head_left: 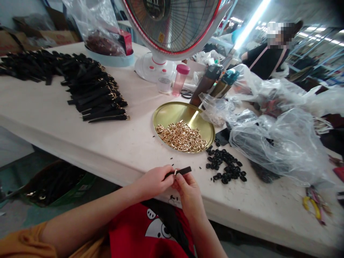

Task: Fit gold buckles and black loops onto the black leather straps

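My left hand point(154, 181) and my right hand point(188, 191) meet at the table's near edge, both pinched on a short black strap point(184, 170) that carries a small metal buckle between my fingertips. Just beyond lies a round gold tray point(172, 111) with a heap of gold buckles point(182, 137). A pile of small black loops point(225, 166) sits on the table to the right of my hands. Rows of finished black straps point(91, 91) lie spread at the left.
A fan heater point(172, 32) stands at the back, with a pink-lidded bottle point(180, 79) and two flasks point(215, 84) beside it. Crumpled clear plastic bags point(282, 139) fill the right side. Another person point(268, 53) works behind them. A bin of straps point(53, 182) sits under the table.
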`<control>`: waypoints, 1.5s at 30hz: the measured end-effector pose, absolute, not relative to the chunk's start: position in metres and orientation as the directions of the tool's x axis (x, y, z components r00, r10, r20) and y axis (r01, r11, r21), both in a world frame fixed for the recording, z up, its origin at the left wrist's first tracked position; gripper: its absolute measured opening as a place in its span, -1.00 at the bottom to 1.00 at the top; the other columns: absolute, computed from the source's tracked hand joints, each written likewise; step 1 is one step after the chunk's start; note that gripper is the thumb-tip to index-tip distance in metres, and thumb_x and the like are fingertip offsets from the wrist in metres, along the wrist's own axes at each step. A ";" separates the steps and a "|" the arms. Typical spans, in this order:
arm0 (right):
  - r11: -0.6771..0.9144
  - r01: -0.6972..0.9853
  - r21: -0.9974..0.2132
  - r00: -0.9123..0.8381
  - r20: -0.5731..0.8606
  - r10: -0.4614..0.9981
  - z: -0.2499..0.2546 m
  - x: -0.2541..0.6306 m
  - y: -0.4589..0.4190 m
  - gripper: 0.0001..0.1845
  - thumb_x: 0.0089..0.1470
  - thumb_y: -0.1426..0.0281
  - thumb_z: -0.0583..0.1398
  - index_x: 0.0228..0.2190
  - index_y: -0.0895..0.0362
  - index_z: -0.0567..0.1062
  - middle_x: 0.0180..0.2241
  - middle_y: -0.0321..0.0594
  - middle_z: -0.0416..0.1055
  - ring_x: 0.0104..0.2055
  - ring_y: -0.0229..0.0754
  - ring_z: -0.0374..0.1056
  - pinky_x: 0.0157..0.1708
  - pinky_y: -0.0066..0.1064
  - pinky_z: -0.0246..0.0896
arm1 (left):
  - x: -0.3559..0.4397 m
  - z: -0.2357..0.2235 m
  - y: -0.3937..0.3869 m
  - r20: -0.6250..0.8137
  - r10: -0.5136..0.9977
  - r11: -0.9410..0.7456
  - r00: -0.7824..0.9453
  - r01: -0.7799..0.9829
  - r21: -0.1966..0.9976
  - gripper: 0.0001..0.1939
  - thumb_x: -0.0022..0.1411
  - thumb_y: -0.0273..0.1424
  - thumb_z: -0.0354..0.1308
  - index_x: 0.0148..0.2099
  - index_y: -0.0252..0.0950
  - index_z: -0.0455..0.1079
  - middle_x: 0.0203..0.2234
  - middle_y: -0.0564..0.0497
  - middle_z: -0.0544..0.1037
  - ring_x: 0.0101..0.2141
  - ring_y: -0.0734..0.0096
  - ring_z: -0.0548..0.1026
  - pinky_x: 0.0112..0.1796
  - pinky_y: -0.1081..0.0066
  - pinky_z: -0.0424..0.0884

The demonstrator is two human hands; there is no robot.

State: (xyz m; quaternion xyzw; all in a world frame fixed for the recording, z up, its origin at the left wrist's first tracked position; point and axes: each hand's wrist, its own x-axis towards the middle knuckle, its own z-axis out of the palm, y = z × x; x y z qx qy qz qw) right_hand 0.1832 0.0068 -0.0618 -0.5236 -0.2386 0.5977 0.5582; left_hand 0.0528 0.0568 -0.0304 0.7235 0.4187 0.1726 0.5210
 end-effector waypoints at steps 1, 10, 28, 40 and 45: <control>-0.234 -0.356 -0.905 0.187 -0.314 0.931 -0.062 0.181 0.004 -0.84 -0.08 0.32 0.22 -0.39 0.11 0.43 -0.46 -0.33 0.41 -0.45 -0.32 0.30 -0.41 -0.45 0.24 | 0.054 -0.031 0.056 -0.204 0.794 -0.052 0.572 0.399 0.916 -0.87 0.12 -0.38 -0.05 -0.32 -0.28 0.29 -0.47 0.07 0.43 -0.41 0.43 0.34 -0.41 0.51 0.20; -0.241 -0.346 -0.907 0.169 -0.313 0.935 -0.062 0.180 -0.003 -0.83 0.05 0.28 0.09 -0.48 0.12 0.31 -0.59 -0.40 0.23 -0.54 -0.33 0.18 -0.44 -0.43 0.14 | 0.053 -0.042 0.050 -0.351 0.695 0.231 0.627 0.267 0.936 -0.81 0.15 -0.27 -0.09 -0.36 -0.30 0.18 -0.57 0.12 0.38 -0.67 0.62 0.20 -0.64 0.57 0.10; -0.192 -0.025 -0.981 0.177 -0.193 0.965 -0.056 0.187 -0.007 -0.90 -0.01 0.34 0.12 -0.45 0.13 0.34 -0.50 -0.33 0.32 -0.43 -0.27 0.24 -0.40 -0.42 0.17 | 0.050 -0.041 0.055 -0.422 0.647 0.222 0.635 0.372 0.901 -0.67 0.06 -0.11 0.04 -0.49 -0.27 0.13 -0.73 0.19 0.31 -0.73 0.61 0.12 -0.69 0.58 -0.01; -0.175 0.733 -0.657 0.373 0.174 0.911 -0.051 0.302 0.019 -0.78 0.03 0.27 0.08 -0.35 0.15 0.40 -0.44 -0.21 0.38 -0.44 -0.21 0.27 -0.42 -0.39 0.16 | 0.071 -0.044 0.070 -0.319 0.648 -0.004 0.692 0.422 0.906 -0.74 0.15 -0.23 -0.07 -0.26 -0.26 0.34 -0.60 0.13 0.34 -0.56 0.50 0.29 -0.52 0.55 0.16; -0.278 0.887 -0.369 0.372 0.216 0.903 -0.068 0.347 0.049 -0.89 -0.11 0.40 0.17 -0.43 0.13 0.43 -0.55 -0.24 0.36 -0.47 -0.16 0.28 -0.42 -0.35 0.09 | 0.076 -0.041 0.070 -0.314 0.690 0.015 0.653 0.420 0.907 -0.75 0.15 -0.21 -0.07 -0.37 -0.26 0.30 -0.66 0.16 0.29 -0.58 0.49 0.25 -0.52 0.55 0.13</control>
